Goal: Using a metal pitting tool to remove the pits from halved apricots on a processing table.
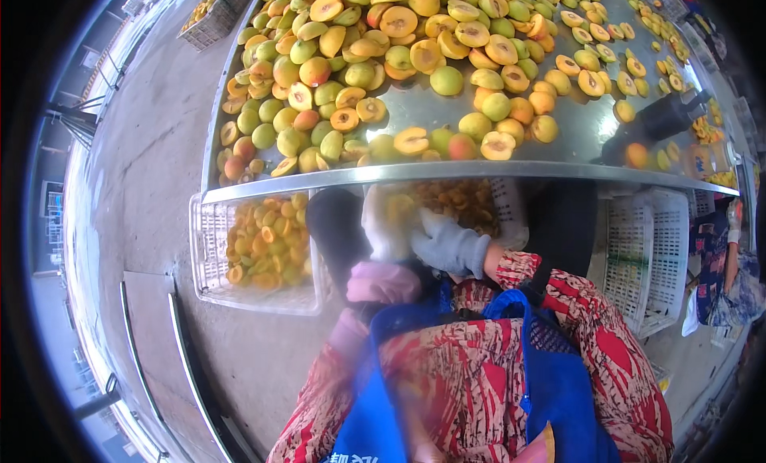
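My left hand [384, 233], in a white glove with a pink cuff, is just below the table's front edge. Its fingers are closed around a yellow peach [401, 208], blurred by motion. Against it from the right presses my right hand [448, 246] in a grey glove, fingers bent inward; whatever they grip is hidden. Beneath both hands is a white crate [511, 211] holding halved fruit. Whole and halved peaches [399, 21], green-yellow to orange, some showing brown pits or hollows, cover much of the metal table [415, 104] ahead.
A white crate [197, 251] of peach halves stands at the left below the table. More white crates [646, 259] stand at the right, near a co-worker's patterned clothing [710, 259]. The table's raised metal rim [479, 171] runs above my hands. Farther left stands another filled crate [215, 24].
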### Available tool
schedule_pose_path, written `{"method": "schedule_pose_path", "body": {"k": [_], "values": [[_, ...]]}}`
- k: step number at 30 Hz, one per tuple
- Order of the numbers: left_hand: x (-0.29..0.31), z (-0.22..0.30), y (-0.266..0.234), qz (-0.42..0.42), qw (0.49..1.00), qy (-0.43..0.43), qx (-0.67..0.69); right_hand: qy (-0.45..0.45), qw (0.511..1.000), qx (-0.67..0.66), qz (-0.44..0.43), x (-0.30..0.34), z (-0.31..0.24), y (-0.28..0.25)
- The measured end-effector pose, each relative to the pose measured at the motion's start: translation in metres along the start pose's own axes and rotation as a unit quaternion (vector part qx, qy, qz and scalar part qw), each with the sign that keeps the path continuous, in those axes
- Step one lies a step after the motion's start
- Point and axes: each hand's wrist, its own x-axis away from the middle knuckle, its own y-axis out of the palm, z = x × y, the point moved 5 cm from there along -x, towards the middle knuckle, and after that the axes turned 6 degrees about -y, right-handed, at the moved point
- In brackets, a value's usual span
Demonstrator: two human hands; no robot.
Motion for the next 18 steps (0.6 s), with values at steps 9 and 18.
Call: {"method": "schedule_pose_path", "body": {"k": [9,18], "values": [[0.002,-0.005,0.016,-0.028,0.897,-0.350,0.270,-0.065,0.996,0.060,0.008,-0.012,0.036,0.001],[0.008,0.018,0.005,-0.017,0.981,-0.130,0.140,-0.013,0.996,0.074,-0.042,0.001,0.011,0.009]]}}
